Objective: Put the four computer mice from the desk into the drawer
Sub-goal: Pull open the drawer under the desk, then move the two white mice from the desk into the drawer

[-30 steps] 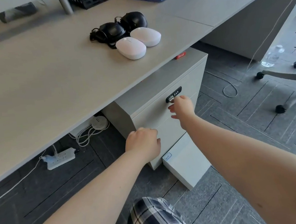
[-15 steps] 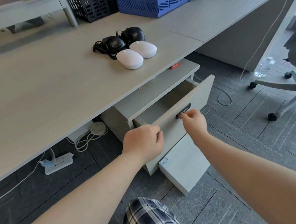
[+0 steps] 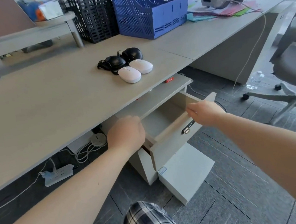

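Note:
Two white mice point(image 3: 129, 75) point(image 3: 141, 66) lie side by side on the grey desk point(image 3: 51, 103), with two black corded mice point(image 3: 116, 60) point(image 3: 132, 53) just behind them. Below the desk edge the top drawer point(image 3: 170, 142) of a grey cabinet stands pulled out, and its inside looks bare. My left hand point(image 3: 125, 133) is curled at the drawer's left front corner. My right hand point(image 3: 205, 112) rests fingers-first on the top edge of the drawer front, above the combination lock point(image 3: 187, 128).
Black mesh file racks point(image 3: 93, 15) and a blue file rack point(image 3: 149, 11) stand at the back of the desk. A lower drawer point(image 3: 186, 173) also juts out. A power strip point(image 3: 59, 175) and cables lie on the floor at left; an office chair point(image 3: 292, 71) stands at right.
The top drawer went from shut to well pulled out. My right hand moved from the lock up to the drawer front's top edge. The view rose to show more of the desk.

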`<state>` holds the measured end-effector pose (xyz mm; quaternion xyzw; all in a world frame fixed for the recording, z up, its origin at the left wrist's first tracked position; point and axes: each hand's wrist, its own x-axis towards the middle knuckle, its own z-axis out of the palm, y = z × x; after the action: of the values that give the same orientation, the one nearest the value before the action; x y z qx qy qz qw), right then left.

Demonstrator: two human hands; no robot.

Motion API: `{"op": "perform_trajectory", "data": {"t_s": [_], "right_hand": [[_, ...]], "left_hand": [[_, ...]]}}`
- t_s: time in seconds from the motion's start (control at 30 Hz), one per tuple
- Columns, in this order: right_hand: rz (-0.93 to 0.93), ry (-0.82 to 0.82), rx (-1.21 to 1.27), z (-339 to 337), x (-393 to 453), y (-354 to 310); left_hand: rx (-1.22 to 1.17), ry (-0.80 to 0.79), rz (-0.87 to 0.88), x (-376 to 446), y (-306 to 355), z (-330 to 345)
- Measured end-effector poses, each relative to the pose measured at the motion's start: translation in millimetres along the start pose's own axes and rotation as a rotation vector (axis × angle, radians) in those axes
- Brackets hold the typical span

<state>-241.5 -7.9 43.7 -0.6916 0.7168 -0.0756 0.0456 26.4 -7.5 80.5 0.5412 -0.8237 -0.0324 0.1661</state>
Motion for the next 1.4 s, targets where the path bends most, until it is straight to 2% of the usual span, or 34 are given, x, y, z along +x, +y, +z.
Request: {"op": "perform_trajectory", "data": {"t_s": [0.23,0.57,0.8,0.9,1.0,1.17,1.4], "right_hand": [[0.128,0.012,-0.25,-12.1,-28.5,12.6],[0.227,0.057,-0.281,-0.4,-87.1,40.7],[0.271,0.065,-0.324,2.6,-92.7,45.1],[0.281,0.112,-0.233,-5.3,-69.0,24.9],[0.22,0.233,-0.046,-16.1,-20.8,-13.8],[0.106,0.463,0.298,-43.2,66.6,-79.4],[0.046,0.257,0.454,-53.9,154.6,-109.7]], "left_hand": [[0.017,0.017,-0.006,4.4,-0.8,-13.4],[-0.015,0.028,-0.017,19.3,0.5,-15.8],[-0.025,0.143,0.061,35.0,-8.2,-21.7],[-0.006,0.186,0.11,47.5,-7.3,-28.7],[-0.001,0.2,0.103,69.4,-11.3,-37.2],[-0.074,0.068,-0.089,115.8,-24.6,-37.4],[-0.234,-0.077,-0.163,166.3,-32.6,-14.7]]}}
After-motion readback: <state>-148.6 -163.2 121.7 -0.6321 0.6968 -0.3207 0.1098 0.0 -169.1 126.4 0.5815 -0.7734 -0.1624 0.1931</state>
